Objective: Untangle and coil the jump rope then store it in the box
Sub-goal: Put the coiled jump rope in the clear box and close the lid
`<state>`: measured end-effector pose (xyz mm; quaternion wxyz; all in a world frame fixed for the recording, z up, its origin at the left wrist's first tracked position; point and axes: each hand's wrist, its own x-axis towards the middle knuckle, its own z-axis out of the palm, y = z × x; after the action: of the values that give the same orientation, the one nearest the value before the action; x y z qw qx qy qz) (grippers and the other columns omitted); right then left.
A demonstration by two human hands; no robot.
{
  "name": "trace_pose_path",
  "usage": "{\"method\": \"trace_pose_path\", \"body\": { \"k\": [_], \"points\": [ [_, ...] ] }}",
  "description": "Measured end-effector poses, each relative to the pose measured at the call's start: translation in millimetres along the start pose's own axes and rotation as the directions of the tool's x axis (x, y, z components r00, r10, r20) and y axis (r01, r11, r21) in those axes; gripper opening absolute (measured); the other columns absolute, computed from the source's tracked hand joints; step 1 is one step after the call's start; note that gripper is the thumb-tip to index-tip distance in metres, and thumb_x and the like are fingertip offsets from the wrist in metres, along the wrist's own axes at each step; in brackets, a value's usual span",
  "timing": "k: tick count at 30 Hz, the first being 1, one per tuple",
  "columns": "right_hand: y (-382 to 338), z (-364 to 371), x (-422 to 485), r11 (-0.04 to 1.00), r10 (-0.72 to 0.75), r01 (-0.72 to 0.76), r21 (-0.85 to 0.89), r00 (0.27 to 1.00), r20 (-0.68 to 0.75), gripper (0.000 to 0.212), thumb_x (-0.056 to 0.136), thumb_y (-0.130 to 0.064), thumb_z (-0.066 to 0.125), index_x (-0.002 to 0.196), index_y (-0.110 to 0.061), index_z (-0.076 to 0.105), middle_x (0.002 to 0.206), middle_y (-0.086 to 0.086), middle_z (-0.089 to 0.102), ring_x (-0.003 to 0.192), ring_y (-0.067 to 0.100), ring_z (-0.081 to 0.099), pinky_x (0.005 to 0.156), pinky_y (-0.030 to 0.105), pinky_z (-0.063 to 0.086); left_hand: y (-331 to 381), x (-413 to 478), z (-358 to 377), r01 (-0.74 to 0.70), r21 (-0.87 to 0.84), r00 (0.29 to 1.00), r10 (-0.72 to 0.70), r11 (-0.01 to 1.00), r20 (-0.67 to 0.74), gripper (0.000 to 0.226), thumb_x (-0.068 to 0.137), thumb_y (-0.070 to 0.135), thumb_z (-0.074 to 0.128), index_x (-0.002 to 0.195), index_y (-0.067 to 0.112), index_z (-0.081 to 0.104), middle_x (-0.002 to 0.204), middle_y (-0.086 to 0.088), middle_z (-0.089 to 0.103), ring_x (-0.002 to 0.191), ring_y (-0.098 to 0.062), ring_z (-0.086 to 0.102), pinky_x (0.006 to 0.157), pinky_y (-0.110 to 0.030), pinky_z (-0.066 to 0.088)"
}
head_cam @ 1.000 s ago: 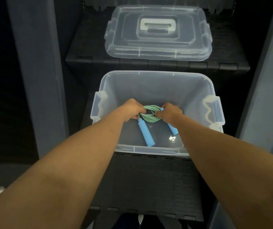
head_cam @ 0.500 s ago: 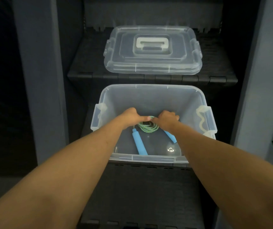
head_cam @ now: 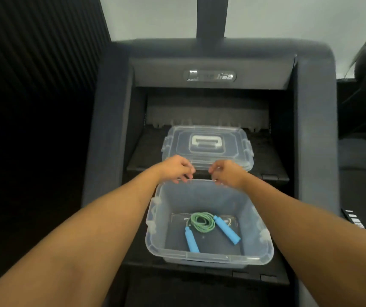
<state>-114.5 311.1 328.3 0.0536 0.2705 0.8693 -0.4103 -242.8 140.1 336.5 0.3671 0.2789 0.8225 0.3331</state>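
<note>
Box: a clear, rectangular plastic box (head_cam: pixel 208 255) with rounded corners and smooth, slightly milky walls is set on a black ribbed shelf (head_cam: pixel 199 284).
Jump rope: a jump rope (head_cam: pixel 201 222) with a green braided cord is seen lying on the bottom of the box; the cord is coiled in a small round bundle.
Handles: two light blue cylindrical handles, matte in surface, are laid flat beside the coil, the left handle (head_cam: pixel 192 239) towards the near wall, the right handle (head_cam: pixel 226 229) slanted to the right.
Lid: a clear plastic lid (head_cam: pixel 226 151) with a white rectangular grip (head_cam: pixel 206 141) is placed on the upper black shelf, just behind the box.
Left hand: the left hand (head_cam: pixel 176 168) is held over the far rim of the box, the fingers loosely bent, and nothing is gripped.
Right hand: the right hand (head_cam: pixel 227 173) is held near it in the same way, loosely bent, with nothing in it; a small gap is left between both hands.
Contact: because of blur, it cannot be told whether the lid edge is touched.
Frame: the shelves are enclosed by a dark grey, smooth frame (head_cam: pixel 312 129).
</note>
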Motion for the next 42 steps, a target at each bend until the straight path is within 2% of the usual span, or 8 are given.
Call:
{"method": "trace_pose_path", "body": {
  "k": [5, 9, 12, 15, 21, 26, 35, 42],
  "points": [
    [-16.0, -37.7, 21.0, 0.992, 0.088, -0.059, 0.115, 0.96, -0.265, 0.022, 0.095, -0.018, 0.057, 0.116, -0.014, 0.062, 0.097, 0.013, 0.067, 0.087, 0.029, 0.066, 0.073, 0.037, 0.056, 15.3, 14.8, -34.1, 0.01, -0.029, 0.948, -0.018, 1.0, -0.317, 0.017, 0.102, 0.016, 0.06, 0.106, 0.011, 0.075, 0.1, -0.007, 0.077, 0.091, -0.022, 0.073, 0.067, -0.026, 0.053],
    [-10.2, -46.6, 39.1, 0.986, 0.164, -0.145, 0.081, 0.932, -0.324, 0.033, 0.099, -0.016, 0.054, 0.132, -0.011, 0.055, 0.118, 0.016, 0.061, 0.104, 0.033, 0.062, 0.086, 0.04, 0.054, 5.0, 34.3, -41.4, -0.024, -0.06, 0.85, -0.011, 0.998, -0.527, 0.023, 0.1, 0.009, 0.055, 0.093, 0.019, 0.074, 0.099, -0.007, 0.076, 0.085, -0.022, 0.071, 0.074, -0.031, 0.057],
    [9.1, -49.1, 61.9, 0.98, 0.196, -0.199, 0.032, 0.905, -0.379, 0.048, 0.099, -0.024, 0.056, 0.144, -0.011, 0.044, 0.141, 0.019, 0.047, 0.121, 0.039, 0.054, 0.1, 0.05, 0.05, -6.3, 52.4, -45.0, -0.053, 0.0, 0.77, 0.04, 0.999, -0.637, 0.024, 0.102, 0.01, 0.052, 0.106, 0.02, 0.073, 0.108, -0.005, 0.071, 0.085, -0.021, 0.067, 0.066, -0.028, 0.051],
    [24.0, -50.7, 83.0, 0.956, 0.275, -0.292, 0.023, 0.872, -0.404, 0.053, 0.101, -0.027, 0.05, 0.149, -0.012, 0.035, 0.148, 0.021, 0.041, 0.135, 0.04, 0.041, 0.108, 0.054, 0.041, -18.3, 75.9, -50.2, 0.056, 0.069, 0.706, 0.009, 0.996, -0.708, 0.024, 0.102, 0.013, 0.054, 0.12, 0.014, 0.07, 0.128, -0.01, 0.061, 0.105, -0.028, 0.064, 0.082, -0.036, 0.054],
    [41.3, -49.8, 123.9, 0.923, 0.372, -0.378, 0.072, 0.831, -0.414, 0.065, 0.105, -0.044, 0.041, 0.157, -0.01, 0.02, 0.16, 0.022, 0.031, 0.151, 0.04, 0.018, 0.12, 0.055, 0.026, -27.9, 118.7, -60.4, 0.373, 0.13, 0.701, -0.187, 0.919, -0.689, 0.047, 0.108, 0.04, 0.044, 0.134, 0.004, 0.06, 0.145, -0.019, 0.047, 0.133, -0.038, 0.045, 0.102, -0.052, 0.047],
    [38.1, -42.5, 143.0, 0.883, 0.401, -0.464, -0.064, 0.819, -0.41, 0.074, 0.105, -0.054, 0.029, 0.163, -0.017, 0.003, 0.169, 0.016, 0.011, 0.156, 0.036, 0.002, 0.125, 0.051, 0.004, -32.8, 138.9, -54.7, 0.374, 0.161, 0.703, -0.166, 0.913, -0.691, 0.057, 0.106, 0.053, 0.039, 0.128, 0.009, 0.068, 0.138, -0.017, 0.053, 0.127, -0.036, 0.051, 0.102, -0.05, 0.043],
    [22.3, -44.3, 143.9, 0.85, 0.486, -0.526, 0.035, 0.756, -0.438, 0.07, 0.104, -0.052, 0.03, 0.16, -0.011, 0.017, 0.162, 0.021, 0.025, 0.149, 0.039, 0.023, 0.121, 0.053, 0.019, -35.7, 144.1, -54.3, 0.324, -0.131, 0.643, -0.319, 0.937, -0.696, 0.061, 0.092, 0.067, 0.053, 0.112, 0.014, 0.076, 0.128, -0.014, 0.064, 0.118, -0.035, 0.059, 0.1, -0.048, 0.049],
    [12.1, -56.1, 110.2, 0.81, 0.58, -0.561, 0.17, 0.726, -0.369, 0.069, 0.103, -0.06, 0.026, 0.15, -0.012, 0.039, 0.152, 0.022, 0.039, 0.138, 0.039, 0.036, 0.112, 0.051, 0.03, -34.2, 107.5, -46.7, 0.212, -0.236, 0.697, -0.316, 0.948, -0.644, 0.058, 0.094, 0.049, 0.069, 0.133, 0.007, 0.058, 0.129, -0.016, 0.064, 0.116, -0.036, 0.063, 0.088, -0.04, 0.051]
  ]
}}
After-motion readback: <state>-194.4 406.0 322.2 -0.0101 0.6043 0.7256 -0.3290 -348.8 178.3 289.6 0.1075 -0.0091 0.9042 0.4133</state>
